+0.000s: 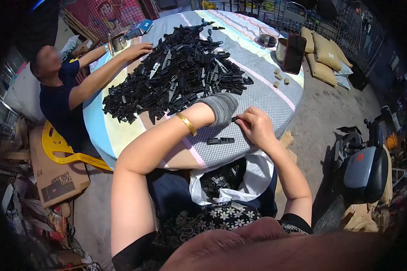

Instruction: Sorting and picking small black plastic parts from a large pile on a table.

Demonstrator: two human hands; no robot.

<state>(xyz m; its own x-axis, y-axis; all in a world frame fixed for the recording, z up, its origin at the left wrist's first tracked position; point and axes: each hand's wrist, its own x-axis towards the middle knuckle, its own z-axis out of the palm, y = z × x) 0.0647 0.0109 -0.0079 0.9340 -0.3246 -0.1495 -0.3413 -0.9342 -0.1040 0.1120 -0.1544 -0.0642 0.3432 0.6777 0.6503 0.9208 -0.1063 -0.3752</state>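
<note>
A large heap of black plastic parts (181,67) covers the middle of the round table. My right hand (258,128) is at the near right side, thumb and fingers pinched on a small black plastic part (234,119). My left hand (224,109), wrapped in a grey knit cover, reaches across close beside it; its fingers are hidden, so its grip does not show. A longer black plastic piece (220,141) lies flat on the dotted cloth just below both hands. In my lap an open white bag (253,183) holds more black parts (219,180).
Across on the left, a co-worker (61,90) rests a hand at the heap's edge. A phone (295,53) stands upright at the right, near small tan pieces (278,77) and a glass bowl (267,38). A yellow chair (54,144) and a scooter (364,174) flank the table.
</note>
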